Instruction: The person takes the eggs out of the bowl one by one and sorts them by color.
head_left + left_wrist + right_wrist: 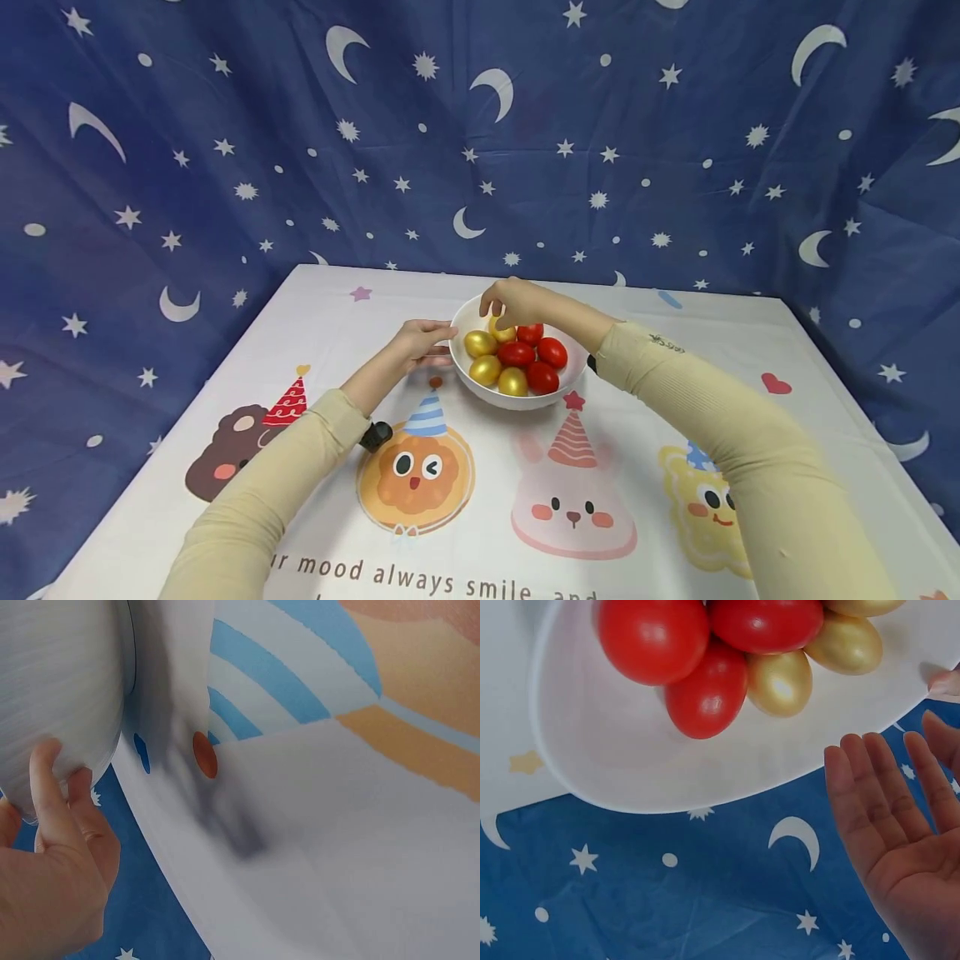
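Note:
A white bowl (517, 402) holds several golden eggs (486, 370) and several red eggs (517, 354), the golden ones mostly on the left. At the bowl's left side my left hand (422, 343) grips the rim, thumb over the edge and fingers against the outer wall. The left wrist view shows the fingers (46, 787) of that hand on the bowl's outside. Over the far part of the bowl hangs my right hand (516, 302), fingers pointing down and partly covering a golden egg. In the right wrist view its palm (915, 877) faces the camera, fingers fairly straight, holding nothing.
The bowl is near the back of a table under a white cloth (337, 467) printed with cartoon figures and lettering. Behind it hangs a dark blue curtain (420, 167) with moons and stars. A black wrist device (377, 436) shows by the left sleeve.

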`<state>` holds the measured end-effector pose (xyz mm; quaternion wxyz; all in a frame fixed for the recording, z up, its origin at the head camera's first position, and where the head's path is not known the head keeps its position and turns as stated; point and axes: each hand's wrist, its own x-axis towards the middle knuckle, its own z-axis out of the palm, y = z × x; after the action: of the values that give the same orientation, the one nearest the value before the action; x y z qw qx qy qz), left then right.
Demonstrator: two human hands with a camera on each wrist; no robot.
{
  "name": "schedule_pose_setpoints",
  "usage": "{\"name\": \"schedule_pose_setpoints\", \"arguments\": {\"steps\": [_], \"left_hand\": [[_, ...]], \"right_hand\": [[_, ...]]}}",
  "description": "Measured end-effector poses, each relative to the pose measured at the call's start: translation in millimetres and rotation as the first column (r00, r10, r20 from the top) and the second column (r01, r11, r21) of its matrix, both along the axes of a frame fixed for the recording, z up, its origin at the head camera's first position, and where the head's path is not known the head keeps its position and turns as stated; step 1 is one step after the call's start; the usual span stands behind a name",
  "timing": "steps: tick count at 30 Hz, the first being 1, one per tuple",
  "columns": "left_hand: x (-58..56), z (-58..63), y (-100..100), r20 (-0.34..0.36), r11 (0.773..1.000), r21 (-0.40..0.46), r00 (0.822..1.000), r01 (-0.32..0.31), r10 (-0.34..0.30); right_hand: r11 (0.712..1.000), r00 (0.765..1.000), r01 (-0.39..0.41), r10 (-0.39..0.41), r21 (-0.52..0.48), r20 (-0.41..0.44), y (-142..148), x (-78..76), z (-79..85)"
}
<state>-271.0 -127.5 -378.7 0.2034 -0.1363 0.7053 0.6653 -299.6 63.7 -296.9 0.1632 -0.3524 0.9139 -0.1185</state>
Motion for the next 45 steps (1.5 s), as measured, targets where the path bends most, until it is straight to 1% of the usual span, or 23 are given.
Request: {"name": "schedule_pose_setpoints", "arguments": {"steps": [4,8,13,15,19,24,30,36,42,45], "left_hand": [[-1.2,0.0,1.3,0.002,1.000,0.004,1.000,-0.006,0.006],[-2.5,-0.2,1.9,0.016,1.000,0.013,1.000,-0.006,0.006],[-5.4,-0.9,2.7,0.043,0.999,0.047,0.999,-0.009,0.007],[-6.6,-0.2,2.2,0.051,0.999,0.047,0.999,-0.010,0.008],[-7.9,2.4,0.7,0.053,0.999,0.038,0.999,-0.006,0.004],[-7.2,4.0,0.7,0.047,0.999,0.050,0.999,0.000,-0.002],[-6.1,2.7,-0.1,0.056,0.999,0.051,0.998,0.008,-0.011],[-6.2,4.7,-1.5,0.055,0.999,0.038,0.998,-0.003,0.001],[-4.9,3.7,-0.9,0.061,0.999,0.042,0.998,-0.016,0.013],[-5.3,3.1,1.1,0.061,0.999,0.038,0.998,-0.011,0.008]], "right_hand": [[1.000,1.000,-0.014,0.014,0.020,0.021,-6.4,-7.8,-3.4],[0.999,0.999,-0.010,0.008,0.047,0.054,-12.4,-15.9,-7.0],[0.997,0.992,0.020,-0.029,0.072,0.123,-18.1,-24.7,-10.9],[0.997,0.987,0.035,-0.046,0.074,0.154,-20.3,-27.6,-12.7],[0.995,0.977,0.061,-0.076,0.081,0.201,-23.8,-32.8,-17.2],[0.993,0.967,0.089,-0.106,0.083,0.233,-25.8,-35.3,-23.2],[0.993,0.966,0.085,-0.103,0.086,0.237,-30.0,-35.2,-30.7],[0.988,0.976,0.092,-0.114,0.125,0.184,-36.7,-29.5,-34.5],[0.987,0.986,0.049,-0.071,0.151,0.149,-41.1,-21.9,-39.8],[0.987,0.990,0.025,-0.046,0.158,0.133,-40.3,-20.7,-40.4]]}}
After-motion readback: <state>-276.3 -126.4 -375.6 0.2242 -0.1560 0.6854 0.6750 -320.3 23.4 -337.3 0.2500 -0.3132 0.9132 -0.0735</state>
